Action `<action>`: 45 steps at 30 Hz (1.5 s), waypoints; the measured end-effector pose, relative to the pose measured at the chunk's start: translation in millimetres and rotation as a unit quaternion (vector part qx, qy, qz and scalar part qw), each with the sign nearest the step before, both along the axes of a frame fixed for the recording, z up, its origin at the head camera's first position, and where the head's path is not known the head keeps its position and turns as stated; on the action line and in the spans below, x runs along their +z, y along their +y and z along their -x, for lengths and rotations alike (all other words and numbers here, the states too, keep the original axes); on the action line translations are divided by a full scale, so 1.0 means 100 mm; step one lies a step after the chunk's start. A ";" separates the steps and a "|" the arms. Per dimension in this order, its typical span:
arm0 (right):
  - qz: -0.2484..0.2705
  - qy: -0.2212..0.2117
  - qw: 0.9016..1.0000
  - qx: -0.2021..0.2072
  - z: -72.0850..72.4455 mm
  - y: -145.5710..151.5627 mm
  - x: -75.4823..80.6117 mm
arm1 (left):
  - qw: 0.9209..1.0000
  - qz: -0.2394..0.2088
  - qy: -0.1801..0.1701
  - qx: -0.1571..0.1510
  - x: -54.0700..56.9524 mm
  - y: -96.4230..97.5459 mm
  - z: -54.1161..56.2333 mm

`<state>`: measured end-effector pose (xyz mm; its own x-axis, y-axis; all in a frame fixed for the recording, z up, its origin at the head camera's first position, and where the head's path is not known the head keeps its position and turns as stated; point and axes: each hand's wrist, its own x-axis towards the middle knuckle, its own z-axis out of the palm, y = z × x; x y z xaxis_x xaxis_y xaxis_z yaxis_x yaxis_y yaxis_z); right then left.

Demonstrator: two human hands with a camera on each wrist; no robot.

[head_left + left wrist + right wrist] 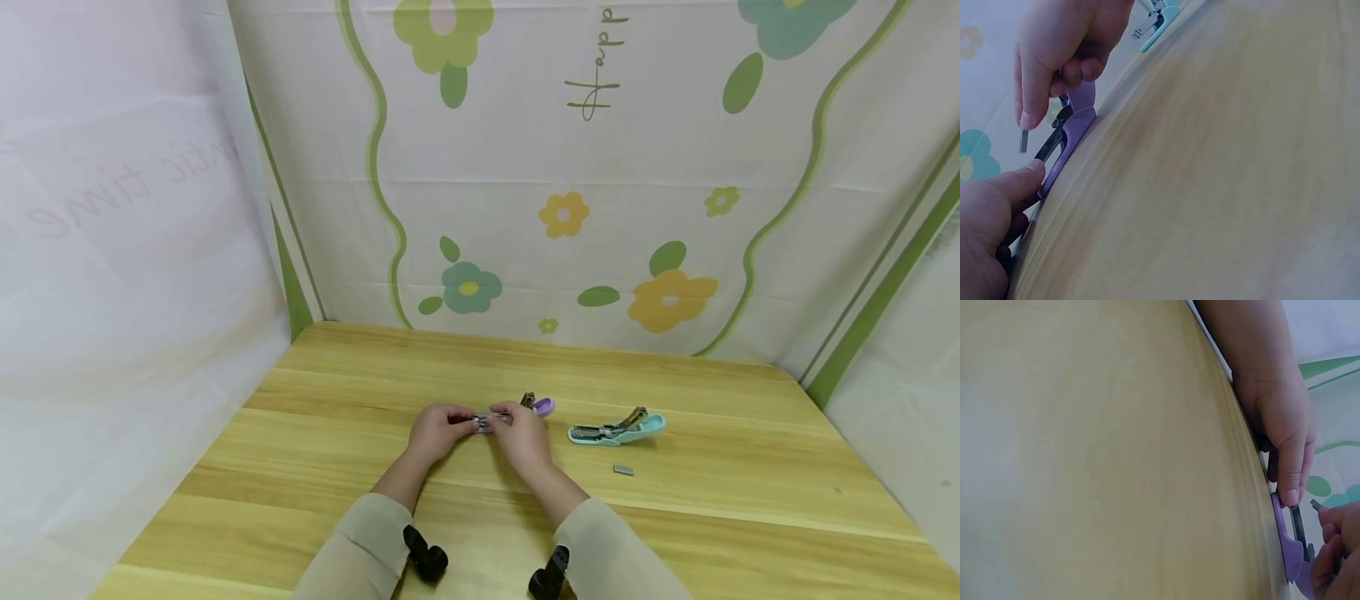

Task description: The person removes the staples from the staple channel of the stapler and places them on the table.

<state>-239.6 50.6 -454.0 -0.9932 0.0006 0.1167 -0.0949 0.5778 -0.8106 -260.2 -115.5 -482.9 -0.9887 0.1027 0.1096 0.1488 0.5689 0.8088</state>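
Observation:
A purple stapler lies opened on the wooden table, its handle swung back and its dark metal magazine bared. My left hand pinches the stapler's front end between thumb and fingers. Just above the magazine, my right hand holds a short grey strip of staples by one end. In the left wrist view the strip hangs from the fingertips, apart from the purple base. The right wrist view also shows the strip near the magazine, while the right hand covers part of the stapler's rear.
To the right lies a light-blue stapler, also opened with its metal part raised. Another grey strip of staples lies in front of it. White flower-printed cloth hangs behind the table and along its sides.

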 end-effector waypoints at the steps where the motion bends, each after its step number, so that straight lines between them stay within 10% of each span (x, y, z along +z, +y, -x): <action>1: 0.012 0.000 1.000 0.002 -0.02 0.03 0.00 | 1.000 0.002 0.002 0.001 0.00 0.00 0.00; 12: 0.074 -0.042 0.995 0.056 -0.27 0.33 -0.06 | 1.000 0.012 0.007 0.010 0.01 -0.04 0.00; 45: -0.069 -0.066 0.994 0.056 -0.44 0.46 -0.12 | 1.000 0.014 0.000 0.010 -0.02 -0.06 -0.01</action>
<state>-195.6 96.5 -466.4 -0.9928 -0.1172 -0.0231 -0.0627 0.6763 -0.7340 -259.0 -121.2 -485.2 -0.9904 0.0858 0.1079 0.1378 0.5938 0.7927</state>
